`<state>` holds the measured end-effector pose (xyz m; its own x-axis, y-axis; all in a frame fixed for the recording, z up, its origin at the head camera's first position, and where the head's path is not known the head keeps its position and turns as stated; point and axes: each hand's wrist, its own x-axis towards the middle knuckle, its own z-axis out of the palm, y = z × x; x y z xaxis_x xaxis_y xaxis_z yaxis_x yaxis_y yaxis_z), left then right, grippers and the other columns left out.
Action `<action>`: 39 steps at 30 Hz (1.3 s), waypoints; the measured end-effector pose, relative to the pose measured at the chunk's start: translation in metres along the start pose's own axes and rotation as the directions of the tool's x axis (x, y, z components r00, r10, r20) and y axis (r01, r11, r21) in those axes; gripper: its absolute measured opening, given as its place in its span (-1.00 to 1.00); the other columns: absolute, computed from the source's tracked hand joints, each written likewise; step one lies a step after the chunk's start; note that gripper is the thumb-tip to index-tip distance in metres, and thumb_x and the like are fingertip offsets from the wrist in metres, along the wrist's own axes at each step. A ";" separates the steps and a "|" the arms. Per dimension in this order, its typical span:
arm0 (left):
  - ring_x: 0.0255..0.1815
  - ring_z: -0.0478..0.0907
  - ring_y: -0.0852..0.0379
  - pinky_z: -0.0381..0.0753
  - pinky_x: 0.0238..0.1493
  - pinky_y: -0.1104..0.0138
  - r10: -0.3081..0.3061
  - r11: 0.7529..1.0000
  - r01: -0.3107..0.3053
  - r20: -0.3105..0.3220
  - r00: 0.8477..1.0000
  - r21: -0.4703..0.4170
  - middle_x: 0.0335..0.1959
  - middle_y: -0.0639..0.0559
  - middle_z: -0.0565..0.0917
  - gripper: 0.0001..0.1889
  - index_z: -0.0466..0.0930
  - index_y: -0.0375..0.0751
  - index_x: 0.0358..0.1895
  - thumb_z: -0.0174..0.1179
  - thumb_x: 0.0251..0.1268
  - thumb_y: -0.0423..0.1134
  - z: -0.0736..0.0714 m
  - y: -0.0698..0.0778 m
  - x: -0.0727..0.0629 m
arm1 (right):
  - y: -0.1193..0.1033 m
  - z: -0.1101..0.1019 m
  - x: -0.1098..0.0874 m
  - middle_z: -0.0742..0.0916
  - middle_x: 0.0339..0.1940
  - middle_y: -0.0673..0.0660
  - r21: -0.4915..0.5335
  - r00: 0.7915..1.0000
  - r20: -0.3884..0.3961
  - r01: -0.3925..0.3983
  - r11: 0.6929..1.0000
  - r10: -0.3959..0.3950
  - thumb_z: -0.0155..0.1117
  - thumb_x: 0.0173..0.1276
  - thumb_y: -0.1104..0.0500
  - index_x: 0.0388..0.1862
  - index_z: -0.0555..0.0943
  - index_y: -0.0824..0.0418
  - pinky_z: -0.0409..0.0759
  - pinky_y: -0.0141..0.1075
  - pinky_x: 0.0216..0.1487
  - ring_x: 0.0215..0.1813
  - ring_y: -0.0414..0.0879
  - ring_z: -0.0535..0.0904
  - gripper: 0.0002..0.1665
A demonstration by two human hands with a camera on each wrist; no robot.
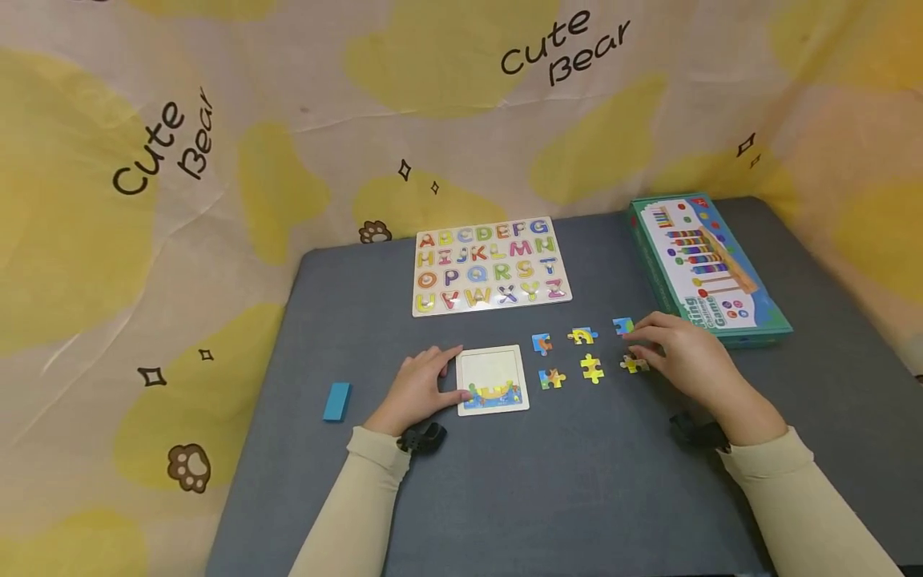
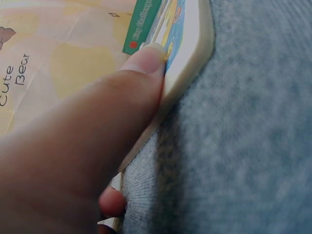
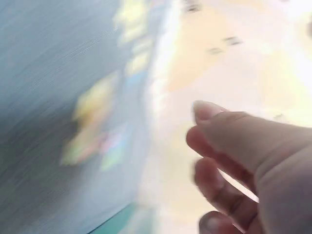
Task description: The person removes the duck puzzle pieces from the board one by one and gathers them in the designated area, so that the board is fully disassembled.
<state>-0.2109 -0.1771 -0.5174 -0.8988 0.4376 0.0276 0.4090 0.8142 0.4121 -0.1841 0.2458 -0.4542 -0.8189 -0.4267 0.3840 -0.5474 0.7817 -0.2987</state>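
Puzzle tray (image 1: 492, 364) lies flat on the worktop (image 1: 548, 497), touching the left grip (image 1: 416, 386), whose thumb and forefinger spread wide along its left edge. Right grip (image 1: 683, 357), loosely bent and narrow, is at the rightmost puzzle pieces (image 1: 634, 365). Alphabet board (image 1: 490, 264) lies beyond.

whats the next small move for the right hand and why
Probably, the right hand should pinch the yellow piece closest to it: that hand appears empty, the puzzle tray is filled only along its near side, and the left hand touches the tray's edge.
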 end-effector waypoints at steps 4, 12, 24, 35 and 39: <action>-0.33 0.30 0.14 0.21 -0.16 0.16 -0.015 1.000 0.015 0.013 1.000 0.003 -0.34 0.11 0.37 -0.05 0.43 -0.10 0.55 0.56 0.13 0.20 -0.001 0.000 -0.002 | -0.045 0.007 0.019 0.72 -0.31 -0.02 0.063 0.990 -0.093 0.113 0.992 -0.107 0.71 0.01 0.40 -0.27 0.84 0.17 0.58 -0.25 -0.44 -0.40 -0.18 0.61 -0.70; -0.21 0.42 0.11 0.32 -0.09 0.16 0.010 0.997 -0.013 0.050 0.999 0.079 -0.11 -0.01 0.56 0.14 0.34 -0.17 0.60 0.61 -0.04 0.30 -0.006 0.000 -0.006 | -0.120 0.063 0.056 0.68 -0.32 -0.08 0.253 0.974 0.124 0.152 0.955 -0.188 0.60 0.27 0.26 -0.15 0.85 0.16 0.48 -0.38 -0.38 -0.41 -0.27 0.52 -0.83; -0.06 0.45 0.03 0.34 0.05 0.10 0.055 0.993 -0.065 0.101 0.993 0.097 -0.01 -0.03 0.54 0.22 0.25 -0.16 0.64 0.57 -0.05 0.38 -0.008 0.001 -0.006 | -0.145 0.128 0.068 0.50 -0.46 -0.11 0.298 0.937 0.342 -0.037 0.954 -0.071 0.47 0.43 0.19 0.18 0.74 0.24 0.43 -0.31 -0.37 -0.46 -0.25 0.39 -0.63; -0.14 0.40 0.08 0.30 -0.01 0.13 0.060 0.993 -0.069 0.104 0.993 0.093 -0.04 -0.01 0.52 0.21 0.25 -0.19 0.64 0.55 -0.02 0.39 -0.009 0.004 -0.007 | -0.149 0.135 0.060 0.48 -0.42 -0.12 0.225 0.958 0.283 -0.015 0.974 -0.050 0.54 0.38 0.12 0.19 0.78 0.09 0.35 -0.33 -0.45 -0.49 -0.28 0.35 -0.60; -0.18 0.37 0.09 0.28 -0.04 0.15 0.055 0.993 -0.065 0.097 0.994 0.100 -0.07 0.01 0.50 0.20 0.24 -0.17 0.64 0.54 -0.01 0.38 -0.009 0.001 -0.008 | -0.150 0.137 0.063 0.46 -0.39 -0.11 0.199 0.952 0.303 -0.026 0.980 -0.036 0.55 0.37 0.08 0.28 0.73 0.12 0.33 -0.33 -0.46 -0.49 -0.26 0.33 -0.49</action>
<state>-0.2047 -0.1828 -0.5089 -0.8554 0.5165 -0.0383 0.4799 0.8183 0.3163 -0.1775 0.0387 -0.5049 -0.8125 -0.5723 0.1112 -0.5489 0.6866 -0.4768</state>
